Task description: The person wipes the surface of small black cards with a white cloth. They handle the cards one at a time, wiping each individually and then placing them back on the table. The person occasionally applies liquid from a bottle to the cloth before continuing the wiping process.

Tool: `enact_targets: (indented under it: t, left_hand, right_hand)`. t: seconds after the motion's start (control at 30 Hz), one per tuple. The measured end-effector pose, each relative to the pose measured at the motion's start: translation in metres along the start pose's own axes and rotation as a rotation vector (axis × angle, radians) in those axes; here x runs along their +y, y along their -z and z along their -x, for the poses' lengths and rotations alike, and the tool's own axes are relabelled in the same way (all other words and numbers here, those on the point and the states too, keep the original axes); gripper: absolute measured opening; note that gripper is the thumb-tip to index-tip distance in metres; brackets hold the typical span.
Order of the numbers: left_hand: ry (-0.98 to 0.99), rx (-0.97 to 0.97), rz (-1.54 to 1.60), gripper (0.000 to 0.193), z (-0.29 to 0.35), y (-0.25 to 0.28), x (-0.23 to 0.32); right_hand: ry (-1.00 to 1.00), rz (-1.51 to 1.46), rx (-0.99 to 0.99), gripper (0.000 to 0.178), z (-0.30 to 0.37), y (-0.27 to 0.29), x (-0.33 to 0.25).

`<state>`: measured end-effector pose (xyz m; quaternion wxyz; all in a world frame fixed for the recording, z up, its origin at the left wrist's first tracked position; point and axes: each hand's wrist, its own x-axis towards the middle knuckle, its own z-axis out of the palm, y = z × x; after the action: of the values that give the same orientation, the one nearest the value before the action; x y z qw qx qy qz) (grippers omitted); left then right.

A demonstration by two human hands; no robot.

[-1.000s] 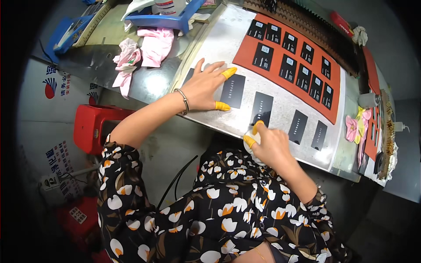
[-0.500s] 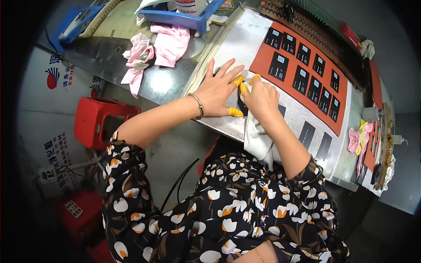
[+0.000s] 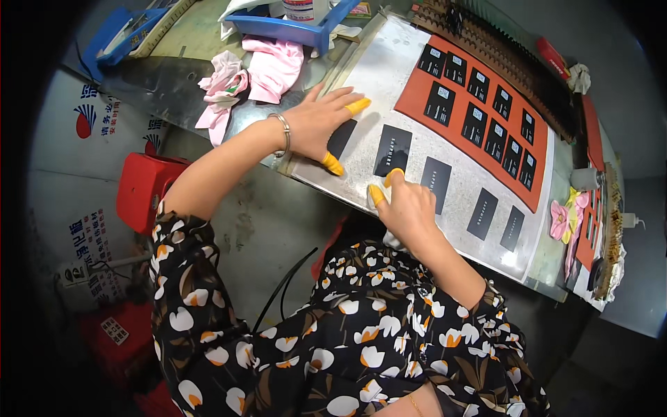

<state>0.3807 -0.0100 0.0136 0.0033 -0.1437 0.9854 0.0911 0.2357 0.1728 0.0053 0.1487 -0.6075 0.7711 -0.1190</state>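
My left hand [image 3: 314, 132] lies spread at the near left of a grey metal plate [image 3: 379, 69], yellow finger cots on its thumb and index finger. It partly covers a black card [image 3: 340, 140]. Just right of that lies another black card [image 3: 394, 151] with pale lettering, fully exposed. My right hand [image 3: 411, 215], also in yellow finger cots, is closed on a white cloth [image 3: 391, 241], mostly hidden under the hand, at the plate's near edge. Further right along the plate are more black cards [image 3: 482, 214].
An orange sheet [image 3: 410, 101] bearing several black cards lies across the plate's far part. Beyond it runs a brown toothed rack [image 3: 479, 38]. Pink cloths [image 3: 276, 73] and a blue tray [image 3: 278, 28] are at the far left. A red stool [image 3: 139, 187] stands left of the table.
My left hand has slid left onto the leftmost card. My right hand has drawn back toward me with the cloth, uncovering the card beside it.
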Motion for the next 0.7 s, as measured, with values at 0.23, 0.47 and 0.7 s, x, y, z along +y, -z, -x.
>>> enact_targets:
  t: [0.23, 0.47, 0.7]
  left_hand:
    - [-0.001, 0.309, 0.117, 0.088, 0.033, -0.026, -0.005]
    - [0.119, 0.337, 0.203, 0.1, 0.022, -0.031, 0.006]
    - [0.191, 0.306, 0.171, 0.101, 0.036, -0.039, -0.007]
  right_hand:
    - [0.105, -0.016, -0.037, 0.031, -0.023, 0.04, -0.014]
    - [0.11, -0.064, 0.067, 0.037, -0.113, 0.025, -0.034]
    - [0.121, -0.082, 0.099, 0.031, -0.133, -0.005, -0.039]
